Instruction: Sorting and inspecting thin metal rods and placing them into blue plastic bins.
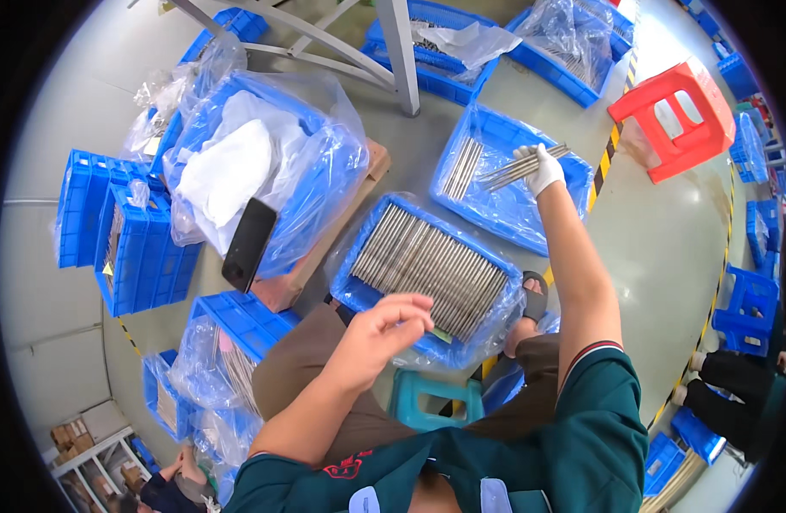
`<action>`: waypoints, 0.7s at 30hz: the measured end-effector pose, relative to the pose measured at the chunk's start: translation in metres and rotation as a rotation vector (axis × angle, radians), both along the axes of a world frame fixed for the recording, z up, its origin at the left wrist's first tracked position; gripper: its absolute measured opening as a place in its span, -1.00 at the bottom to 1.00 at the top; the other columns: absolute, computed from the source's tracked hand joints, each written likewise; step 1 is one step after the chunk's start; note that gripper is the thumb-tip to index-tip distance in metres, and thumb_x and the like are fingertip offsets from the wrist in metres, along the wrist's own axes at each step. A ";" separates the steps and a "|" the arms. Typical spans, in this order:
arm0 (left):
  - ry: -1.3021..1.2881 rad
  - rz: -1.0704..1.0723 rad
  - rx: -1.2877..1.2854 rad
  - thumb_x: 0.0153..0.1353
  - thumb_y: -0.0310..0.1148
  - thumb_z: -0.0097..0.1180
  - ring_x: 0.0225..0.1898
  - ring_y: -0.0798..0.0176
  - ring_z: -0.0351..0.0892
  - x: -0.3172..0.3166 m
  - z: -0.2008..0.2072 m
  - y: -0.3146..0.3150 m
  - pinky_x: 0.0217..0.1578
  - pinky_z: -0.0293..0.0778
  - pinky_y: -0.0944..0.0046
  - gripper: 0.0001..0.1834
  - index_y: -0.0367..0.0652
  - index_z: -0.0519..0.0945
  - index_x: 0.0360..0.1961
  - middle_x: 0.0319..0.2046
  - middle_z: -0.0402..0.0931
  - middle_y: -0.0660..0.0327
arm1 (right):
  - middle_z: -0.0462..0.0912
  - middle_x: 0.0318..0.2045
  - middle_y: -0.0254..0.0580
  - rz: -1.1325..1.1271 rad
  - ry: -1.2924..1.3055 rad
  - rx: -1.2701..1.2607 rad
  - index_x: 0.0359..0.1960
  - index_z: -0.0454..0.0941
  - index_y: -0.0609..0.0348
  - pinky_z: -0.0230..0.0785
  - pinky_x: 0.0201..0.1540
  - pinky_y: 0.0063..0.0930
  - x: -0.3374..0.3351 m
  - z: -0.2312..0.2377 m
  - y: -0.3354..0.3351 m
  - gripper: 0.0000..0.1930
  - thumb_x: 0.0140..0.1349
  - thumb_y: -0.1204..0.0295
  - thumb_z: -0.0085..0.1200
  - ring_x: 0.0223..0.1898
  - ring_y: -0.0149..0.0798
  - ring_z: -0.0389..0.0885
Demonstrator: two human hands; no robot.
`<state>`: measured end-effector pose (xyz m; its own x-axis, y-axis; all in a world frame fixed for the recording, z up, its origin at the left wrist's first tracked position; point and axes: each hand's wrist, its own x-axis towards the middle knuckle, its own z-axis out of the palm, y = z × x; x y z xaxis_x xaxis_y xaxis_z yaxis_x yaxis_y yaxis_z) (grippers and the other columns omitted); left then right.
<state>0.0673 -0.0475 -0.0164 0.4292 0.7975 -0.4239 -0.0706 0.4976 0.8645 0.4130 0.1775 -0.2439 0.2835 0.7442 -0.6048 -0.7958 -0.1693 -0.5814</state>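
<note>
While your R hand (544,168), in a white glove, grasps a small bunch of metal rods (506,174), your bare L hand (381,332) hangs over the near edge of the full bin (345,287), fingers half curled, w/ nothing visible in it; can't tell if it touches anything. The held rods are beyond & to the R of the full bin, above a second bin (496,222), which also has a loose row (463,169) lying in it. They look slightly fanned, so prob. best to firm up the grip nr. their middle, keep 'em parallel & ends even. Your L hand could help square them, imo. Watch the plastic liner (511,321) at the full bin's R end: rod tips may snag that sort of film. Go gently, since bare metal prob. slides & rolls easily.
</note>
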 end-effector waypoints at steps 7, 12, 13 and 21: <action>-0.023 -0.010 -0.149 0.10 -0.55 0.05 -0.03 0.27 0.39 -0.013 -0.005 0.016 0.01 0.30 0.27 -0.83 -0.32 0.57 -0.26 -0.02 0.38 0.10 | 0.54 -0.34 -0.06 0.211 -0.175 -0.067 -0.28 0.37 0.20 0.45 -0.19 -0.20 -0.027 -0.093 0.057 -0.79 0.29 0.29 -0.05 -0.30 -0.09 0.58; -0.008 0.029 -0.280 0.09 -0.48 0.08 -0.05 0.19 0.43 -0.009 0.007 0.030 0.03 0.33 0.22 -0.82 -0.35 0.56 -0.28 -0.06 0.39 0.03 | 0.59 -0.42 -0.19 0.492 -0.340 -0.345 -0.18 0.44 0.14 0.46 -0.38 -0.15 -0.068 -0.162 0.068 -0.80 0.22 0.34 -0.02 -0.42 -0.20 0.60; 0.012 0.082 -0.303 0.06 -0.46 0.07 -0.08 0.15 0.46 -0.006 0.010 0.031 0.00 0.37 0.21 -0.81 -0.38 0.56 -0.34 -0.11 0.42 -0.02 | 0.60 -0.39 -0.17 0.578 -0.415 -0.393 -0.13 0.44 0.15 0.47 -0.37 -0.11 -0.080 -0.177 0.069 -0.76 0.20 0.35 0.01 -0.40 -0.18 0.60; 0.022 0.109 -0.324 0.09 -0.34 0.16 -0.11 0.15 0.47 -0.013 0.011 0.035 0.00 0.37 0.21 -0.74 -0.38 0.56 -0.34 -0.12 0.42 -0.01 | 0.59 -0.15 0.09 0.909 -1.242 -0.669 -0.17 0.58 0.25 0.45 -0.08 -0.25 -0.111 -0.180 0.078 -0.67 0.05 0.34 0.01 -0.09 -0.01 0.58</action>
<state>0.0547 -0.0129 -0.0058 0.3368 0.6603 -0.6713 -0.1212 0.7374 0.6645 0.3017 0.2558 -0.4239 0.4513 0.6458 -0.6158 0.5480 -0.7452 -0.3800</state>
